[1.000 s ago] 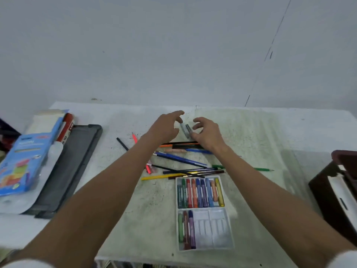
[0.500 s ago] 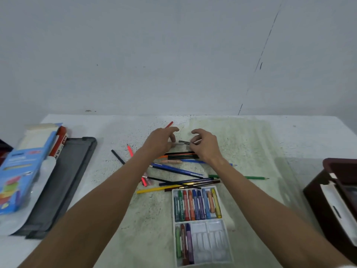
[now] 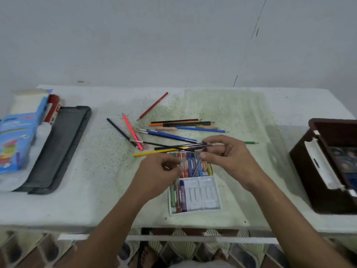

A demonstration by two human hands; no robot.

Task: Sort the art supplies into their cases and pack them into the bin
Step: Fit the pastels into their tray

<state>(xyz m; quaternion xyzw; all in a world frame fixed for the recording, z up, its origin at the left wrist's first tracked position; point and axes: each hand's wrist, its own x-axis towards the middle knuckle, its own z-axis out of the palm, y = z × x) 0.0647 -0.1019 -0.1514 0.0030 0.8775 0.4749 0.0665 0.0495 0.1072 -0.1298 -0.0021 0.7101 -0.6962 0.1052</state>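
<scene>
A white crayon tray lies near the table's front edge, its far half full of coloured crayons and three more in the near half. Both hands hover just above its far half. My left hand pinches a pale grey crayon at its fingertips. My right hand pinches a darker grey crayon that points down toward the tray; both crayons are blurred. Several coloured pencils lie scattered beyond the tray. The dark brown bin stands at the right edge.
A black flat case lies at the left, with a blue box and a red-capped tube beside it. A red pencil and a green pencil lie apart. A white lid leans inside the bin.
Both hands have drawn back from the far side of the pencil pile toward me, each carrying a grey crayon, and now hang over the tray. The view has tilted down.
</scene>
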